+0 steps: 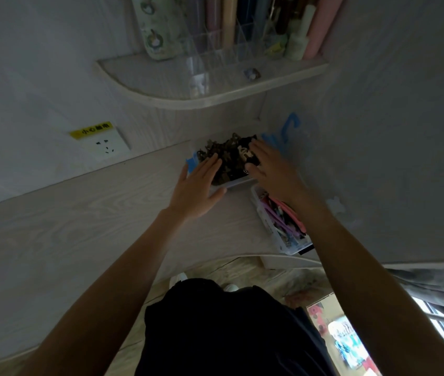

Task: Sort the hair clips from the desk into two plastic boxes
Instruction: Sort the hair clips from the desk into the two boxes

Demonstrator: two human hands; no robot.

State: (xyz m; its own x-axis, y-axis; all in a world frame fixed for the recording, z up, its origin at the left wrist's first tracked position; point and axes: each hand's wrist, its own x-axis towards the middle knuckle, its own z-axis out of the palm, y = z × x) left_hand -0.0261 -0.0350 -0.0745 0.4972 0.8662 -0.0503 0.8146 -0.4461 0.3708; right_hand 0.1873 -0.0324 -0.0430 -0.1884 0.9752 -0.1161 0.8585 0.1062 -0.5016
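A clear plastic box [235, 183] with a blue handle stands in the desk's far right corner, heaped with dark hair clips [231, 156]. My left hand [197, 185] lies flat against the box's left side, fingers spread. My right hand [271, 169] rests on the box's right side, over the clips, fingers apart. A second clear box [272, 226] sits nearer along the right wall, filled with pink and coloured clips [286, 215]; my right forearm crosses above it.
A pale wooden desk [79, 226] runs left, with a wall socket [106, 147] and yellow label behind it. A curved shelf [215, 90] overhead carries a clear organiser, rolls and bottles. The right wall stands close to both boxes.
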